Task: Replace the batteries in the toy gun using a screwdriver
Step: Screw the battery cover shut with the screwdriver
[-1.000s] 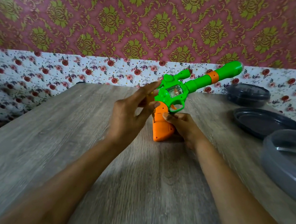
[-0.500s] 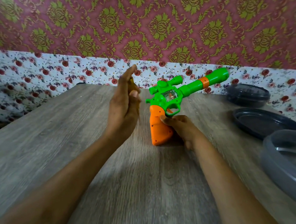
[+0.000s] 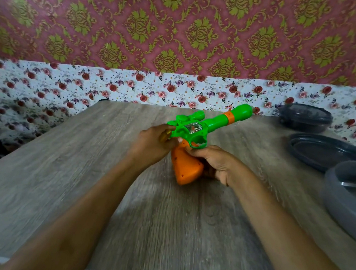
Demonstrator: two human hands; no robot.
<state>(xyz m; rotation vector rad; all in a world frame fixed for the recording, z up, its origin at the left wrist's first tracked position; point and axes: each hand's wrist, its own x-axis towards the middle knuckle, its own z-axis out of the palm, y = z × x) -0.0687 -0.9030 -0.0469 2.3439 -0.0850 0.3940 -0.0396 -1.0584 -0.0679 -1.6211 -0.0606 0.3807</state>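
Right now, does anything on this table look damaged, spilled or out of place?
Nothing stands out. The toy gun looks whole, held barrel-up by its orange grip in the right hand. The left hand grips a small yellowish thing at the gun's rear, too blurred to name. The dark containers sit level.

A grey-brown wood-grain table fills the foreground. Along its right side sit three round plastic pieces: a dark lidded container at the back, a shallow dark grey tray nearer, and a paler grey translucent tub at the frame edge. Behind the table, maroon wallpaper with olive-gold damask motifs sits above a white band printed with small red roses.
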